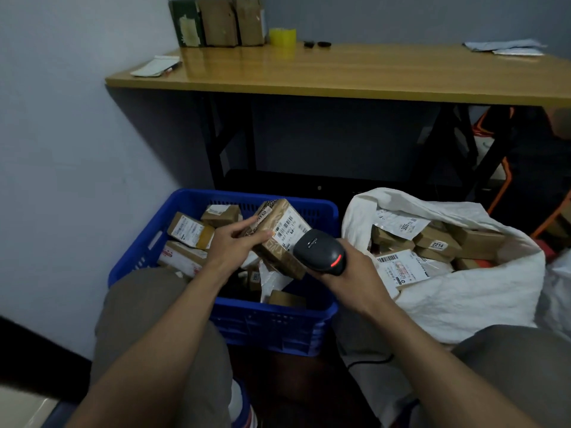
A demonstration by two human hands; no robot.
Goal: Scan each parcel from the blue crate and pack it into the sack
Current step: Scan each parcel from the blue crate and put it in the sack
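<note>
Brown cardboard parcel wrapped in clear tape, white barcode label facing up, is held tilted above the right half of the blue plastic crate. Left hand: grip clamped on the parcel's left end, with the thumb lying across the near face. Right hand: grip wrapped round the handle of a black handheld barcode scanner. A red light glows on the scanner's back, and its head sits just beside the parcel's label. The crate rests on the floor in front of the person's knees and holds a jumble of small brown boxes and white mailers. White woven sack stands open just right of the crate, with labelled boxes and flat mailers inside. Behind both, a wooden tabletop on black legs carries a yellow tape roll, upright cardboard boxes against the wall, and a notepad at its left corner.
</note>
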